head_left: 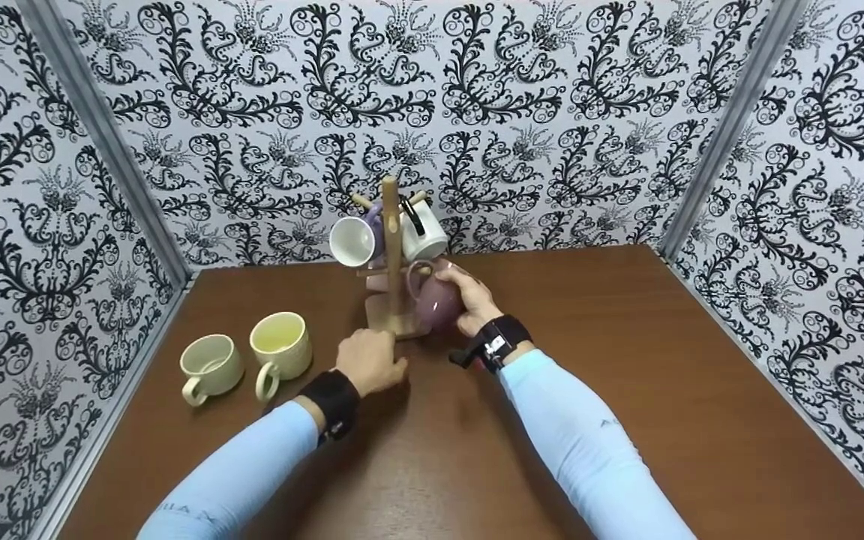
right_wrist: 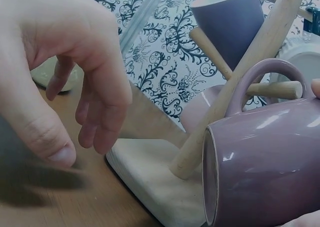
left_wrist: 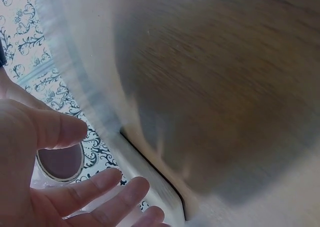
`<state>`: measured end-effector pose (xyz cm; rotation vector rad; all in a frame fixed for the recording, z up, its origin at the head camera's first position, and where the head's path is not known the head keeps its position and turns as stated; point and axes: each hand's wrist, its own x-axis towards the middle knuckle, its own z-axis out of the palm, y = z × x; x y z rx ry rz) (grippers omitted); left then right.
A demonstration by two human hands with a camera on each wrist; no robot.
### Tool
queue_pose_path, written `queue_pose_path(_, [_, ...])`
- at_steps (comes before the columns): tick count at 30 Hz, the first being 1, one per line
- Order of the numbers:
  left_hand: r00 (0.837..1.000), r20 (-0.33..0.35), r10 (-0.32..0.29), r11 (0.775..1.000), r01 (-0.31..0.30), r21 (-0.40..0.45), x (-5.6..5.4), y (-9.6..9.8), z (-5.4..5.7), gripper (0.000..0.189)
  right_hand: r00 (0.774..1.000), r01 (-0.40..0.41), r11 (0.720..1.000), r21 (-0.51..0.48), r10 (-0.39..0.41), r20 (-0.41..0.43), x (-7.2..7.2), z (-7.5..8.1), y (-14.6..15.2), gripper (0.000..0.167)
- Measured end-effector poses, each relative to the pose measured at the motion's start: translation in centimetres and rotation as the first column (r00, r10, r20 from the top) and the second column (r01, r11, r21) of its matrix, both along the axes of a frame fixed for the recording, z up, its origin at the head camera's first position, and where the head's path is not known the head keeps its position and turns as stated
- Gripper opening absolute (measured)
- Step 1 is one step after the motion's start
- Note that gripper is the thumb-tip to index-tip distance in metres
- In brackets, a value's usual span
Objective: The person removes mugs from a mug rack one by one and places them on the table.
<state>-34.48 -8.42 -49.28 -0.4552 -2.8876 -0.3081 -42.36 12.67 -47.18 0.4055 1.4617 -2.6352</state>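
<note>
A mauve mug (head_left: 438,304) is tilted on its side, and my right hand (head_left: 469,296) grips it round the body. Its handle (right_wrist: 240,87) points up and overlaps a lower peg (right_wrist: 280,90) of the wooden mug tree (head_left: 393,255). My left hand (head_left: 370,360) hovers beside the front of the tree's base (right_wrist: 150,172), fingers loosely bent and holding nothing. In the left wrist view the mauve mug's underside (left_wrist: 61,162) shows between thumb and fingers. Only a few fingertips of the right hand show at the edge of the right wrist view.
A lavender mug (head_left: 353,241) and a white mug (head_left: 424,234) with a black handle hang on upper pegs. Behind the post is a pink mug (right_wrist: 200,107). Two cream mugs, one (head_left: 212,367) left of the other (head_left: 282,346), stand on the brown table (head_left: 627,337). Patterned walls (head_left: 432,112) enclose it.
</note>
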Motion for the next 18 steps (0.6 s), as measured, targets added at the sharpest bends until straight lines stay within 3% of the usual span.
queue_pose_path(10, [1.0,-0.002,-0.012,1.0,0.012,0.017,-0.05,0.11,-0.07,0.036,1.0,-0.015,1.0,0.015,0.015,-0.001,0.11,0.25,0.44,0.027])
queue_pose_path(18, [1.0,-0.007,-0.007,1.0,0.008,0.018,-0.16,0.02,-0.27,0.036,0.998,-0.028,0.999,0.028,0.03,-0.061,0.47,0.37,0.54,0.035])
